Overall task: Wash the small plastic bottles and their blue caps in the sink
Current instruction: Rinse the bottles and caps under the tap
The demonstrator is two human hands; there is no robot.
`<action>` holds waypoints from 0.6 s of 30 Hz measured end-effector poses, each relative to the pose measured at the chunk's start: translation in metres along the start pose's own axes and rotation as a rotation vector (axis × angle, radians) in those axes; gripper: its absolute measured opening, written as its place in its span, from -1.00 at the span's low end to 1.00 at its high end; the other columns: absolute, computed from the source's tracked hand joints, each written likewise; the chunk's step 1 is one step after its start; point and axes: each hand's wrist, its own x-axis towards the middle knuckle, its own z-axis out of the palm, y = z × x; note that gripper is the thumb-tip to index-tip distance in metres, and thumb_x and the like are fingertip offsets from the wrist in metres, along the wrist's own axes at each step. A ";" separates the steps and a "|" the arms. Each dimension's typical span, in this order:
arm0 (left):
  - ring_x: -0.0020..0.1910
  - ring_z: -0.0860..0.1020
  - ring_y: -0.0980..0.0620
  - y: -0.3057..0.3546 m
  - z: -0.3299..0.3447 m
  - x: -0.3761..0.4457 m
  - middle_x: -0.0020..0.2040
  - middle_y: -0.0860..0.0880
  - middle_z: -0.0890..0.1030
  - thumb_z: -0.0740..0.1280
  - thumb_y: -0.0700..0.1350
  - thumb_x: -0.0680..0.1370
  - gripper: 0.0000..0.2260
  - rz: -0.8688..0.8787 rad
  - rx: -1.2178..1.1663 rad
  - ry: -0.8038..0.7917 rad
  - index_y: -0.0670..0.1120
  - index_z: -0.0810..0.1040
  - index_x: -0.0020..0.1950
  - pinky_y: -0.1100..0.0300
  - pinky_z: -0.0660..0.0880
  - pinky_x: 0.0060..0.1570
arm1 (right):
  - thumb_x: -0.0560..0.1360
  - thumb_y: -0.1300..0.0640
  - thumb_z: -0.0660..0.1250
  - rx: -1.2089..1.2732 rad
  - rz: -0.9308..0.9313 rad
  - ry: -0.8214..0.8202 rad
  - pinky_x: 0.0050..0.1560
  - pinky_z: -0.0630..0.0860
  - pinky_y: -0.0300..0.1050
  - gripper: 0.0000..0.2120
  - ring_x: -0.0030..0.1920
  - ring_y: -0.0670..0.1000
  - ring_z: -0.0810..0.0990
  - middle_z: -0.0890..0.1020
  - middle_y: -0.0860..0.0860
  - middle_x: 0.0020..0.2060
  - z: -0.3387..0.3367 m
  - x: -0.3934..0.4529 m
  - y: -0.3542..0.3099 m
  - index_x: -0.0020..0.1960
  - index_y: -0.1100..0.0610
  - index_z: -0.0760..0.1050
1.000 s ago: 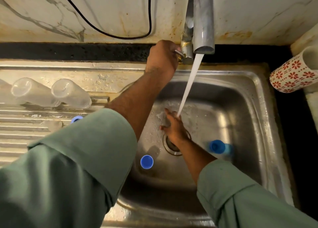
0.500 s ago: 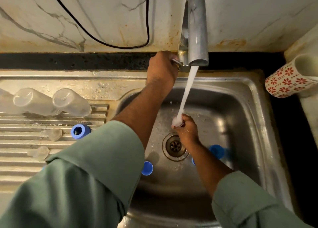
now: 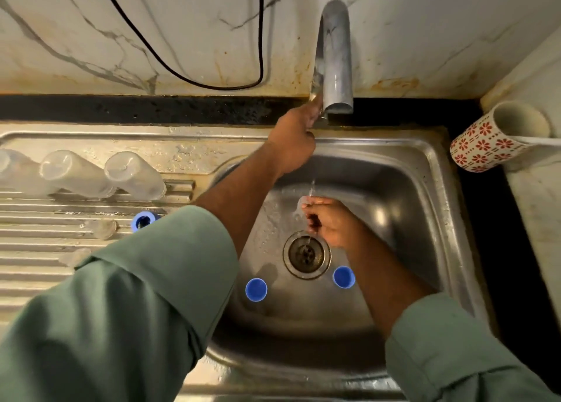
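Note:
My left hand [image 3: 296, 140] grips the tap handle at the base of the steel tap [image 3: 334, 61]. Only a thin trickle of water falls now. My right hand [image 3: 329, 222] holds a small clear plastic piece [image 3: 303, 202] over the drain [image 3: 306, 254] of the sink [image 3: 425, 219]; what it is exactly is hard to tell. Two blue caps [image 3: 256, 289] [image 3: 343, 276] lie in the basin. Clear bottles [image 3: 135, 175] [image 3: 71, 174] lie on the drainboard, with a third blue cap [image 3: 142, 220] below them.
Small clear inserts [image 3: 104, 228] [image 3: 76, 256] rest on the ribbed drainboard [image 3: 36, 280]. A red-flowered mug [image 3: 498, 140] lies at the sink's right edge. A black cable [image 3: 182, 76] hangs along the marble wall behind.
The full stream from the tap has shrunk to a trickle while my left hand stayed on the handle. My right hand kept the clear piece under the spout.

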 end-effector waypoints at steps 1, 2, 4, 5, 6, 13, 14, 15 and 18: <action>0.33 0.48 -0.12 -0.001 -0.002 -0.002 0.40 -0.14 0.48 0.17 -0.43 0.56 -0.47 0.011 0.037 -0.025 -0.13 0.33 0.52 0.07 0.44 0.28 | 0.59 0.32 0.22 -0.257 -0.059 0.029 -0.33 0.37 -0.14 -0.83 -0.38 -0.01 0.44 0.50 0.08 -0.35 -0.003 -0.003 -0.008 0.08 0.26 0.58; 0.33 0.49 -0.14 -0.004 -0.002 -0.002 0.41 -0.14 0.47 0.19 -0.41 0.56 -0.44 0.026 0.073 -0.047 -0.09 0.30 0.55 0.03 0.47 0.26 | 0.60 0.25 0.22 -0.540 -0.137 0.081 -0.24 0.45 -0.09 -0.78 -0.27 0.05 0.55 0.58 0.11 -0.24 -0.006 -0.006 -0.015 0.17 0.26 0.57; 0.34 0.48 -0.09 -0.011 0.000 -0.008 0.43 -0.12 0.45 0.20 -0.36 0.59 -0.43 0.040 0.145 -0.024 -0.02 0.25 0.57 0.13 0.47 0.23 | 0.60 0.13 0.25 -0.918 -0.315 0.235 0.12 0.48 -0.04 -0.68 0.15 0.12 0.58 0.60 0.12 0.13 -0.011 -0.017 -0.029 0.33 0.17 0.48; 0.33 0.48 -0.05 -0.016 0.004 -0.014 0.42 -0.10 0.46 0.21 -0.34 0.60 -0.44 0.028 0.177 0.006 0.01 0.24 0.57 0.20 0.46 0.19 | 0.59 0.09 0.27 -0.971 -0.391 0.304 0.16 0.47 -0.04 -0.67 0.20 0.11 0.55 0.58 0.10 0.19 -0.012 -0.026 -0.038 0.34 0.10 0.46; 0.30 0.50 -0.03 -0.024 0.008 -0.021 0.40 -0.09 0.48 0.22 -0.32 0.61 -0.45 0.012 0.201 0.033 0.04 0.25 0.56 0.25 0.44 0.17 | 0.58 0.07 0.29 -1.018 -0.476 0.375 0.10 0.52 -0.04 -0.74 0.12 0.09 0.58 0.60 0.08 0.11 -0.012 -0.037 -0.047 0.26 0.06 0.47; 0.26 0.54 -0.11 -0.082 0.021 -0.073 0.31 -0.09 0.56 0.24 -0.27 0.60 -0.55 -0.092 0.510 -0.087 0.05 0.43 0.45 0.00 0.49 0.26 | 0.52 0.09 0.40 -1.338 -0.260 0.256 -0.11 0.56 -0.09 -0.86 -0.09 0.11 0.66 0.63 0.09 -0.23 -0.006 -0.051 -0.009 -0.12 0.16 0.55; 0.32 0.50 -0.11 -0.090 0.019 -0.081 0.37 -0.09 0.52 0.23 -0.29 0.60 -0.52 -0.092 0.515 -0.106 0.06 0.40 0.48 0.01 0.45 0.31 | 0.50 0.08 0.42 -1.382 -0.194 0.240 -0.06 0.58 -0.06 -0.87 -0.06 0.13 0.66 0.65 0.09 -0.19 -0.005 -0.053 -0.003 -0.13 0.13 0.56; 0.38 0.45 -0.10 -0.096 0.014 -0.087 0.43 -0.07 0.47 0.20 -0.30 0.60 -0.50 -0.098 0.526 -0.110 0.06 0.37 0.51 0.01 0.41 0.36 | 0.49 0.05 0.41 -1.315 -0.280 0.310 -0.07 0.58 -0.05 -0.89 -0.09 0.12 0.65 0.66 0.07 -0.17 -0.004 -0.052 -0.003 -0.14 0.08 0.56; 0.44 0.39 -0.09 -0.110 -0.014 -0.114 0.50 -0.04 0.39 0.16 -0.31 0.60 -0.48 -0.101 0.500 -0.042 0.07 0.35 0.52 0.03 0.35 0.41 | 0.56 0.07 0.31 -1.198 -0.484 0.412 -0.24 0.45 -0.08 -0.90 -0.16 0.10 0.61 0.63 0.05 -0.21 0.011 -0.058 -0.005 -0.10 0.06 0.55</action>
